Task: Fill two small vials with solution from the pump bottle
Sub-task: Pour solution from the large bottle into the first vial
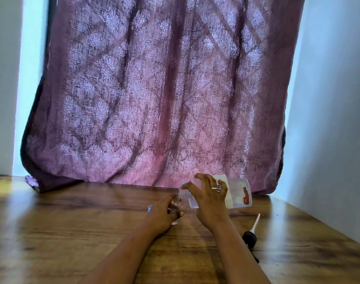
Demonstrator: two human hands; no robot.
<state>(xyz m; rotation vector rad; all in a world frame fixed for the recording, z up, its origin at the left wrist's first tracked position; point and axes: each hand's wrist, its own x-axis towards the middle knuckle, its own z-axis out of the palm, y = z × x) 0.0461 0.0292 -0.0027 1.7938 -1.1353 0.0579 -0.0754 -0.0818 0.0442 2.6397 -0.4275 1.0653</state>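
My right hand [210, 198] grips a clear plastic bottle [239, 193] with a white label, tipped nearly flat with its open neck pointing left. The neck meets a small clear vial [175, 203] that my left hand [164, 214] holds upright on the wooden table [72, 222]. The bottle's black pump head with its white dip tube [251, 232] lies on the table to the right of my right wrist. A small blue thing [149, 208] peeks out behind my left hand; I cannot tell what it is.
A purple patterned curtain [158, 99] hangs behind the table's far edge, its hem on the wood. A pale wall [328, 140] closes the right side along the table's right edge.
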